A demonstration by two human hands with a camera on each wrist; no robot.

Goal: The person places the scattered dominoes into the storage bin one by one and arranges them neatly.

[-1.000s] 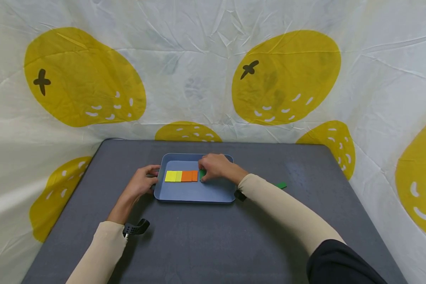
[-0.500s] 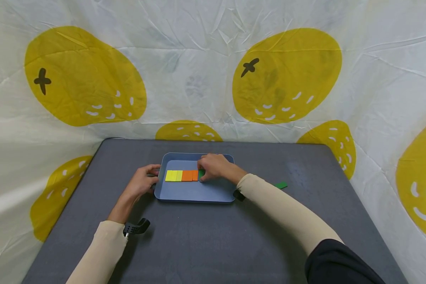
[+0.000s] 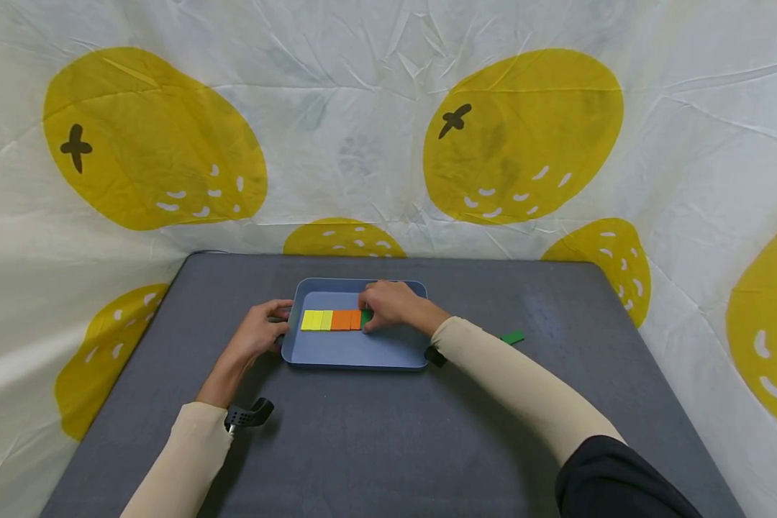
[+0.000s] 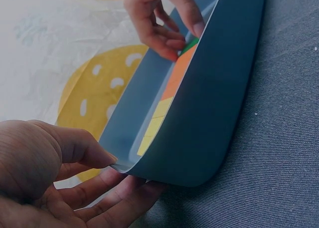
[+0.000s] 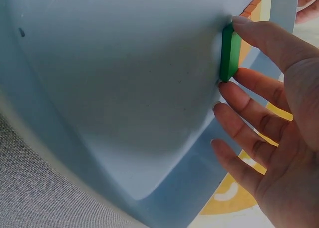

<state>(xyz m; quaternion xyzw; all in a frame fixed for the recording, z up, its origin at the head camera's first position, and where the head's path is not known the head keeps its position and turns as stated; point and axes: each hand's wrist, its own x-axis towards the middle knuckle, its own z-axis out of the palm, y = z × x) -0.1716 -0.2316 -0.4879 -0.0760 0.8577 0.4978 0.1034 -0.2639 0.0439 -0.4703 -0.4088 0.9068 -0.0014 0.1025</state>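
Thumb-pinched tray rim (image 4: 124,164), left-wrist view only

Head cam sits high, looks fwd and down over the whole table (image 3: 388,432), fairly far back. Left wrist cam is super close, low at the tray (image 4: 209,113) outer wall, facing along it. Right wrist cam is close too, over the tray floor. All 3 share the tray w/ the tile row (image 3: 333,320).
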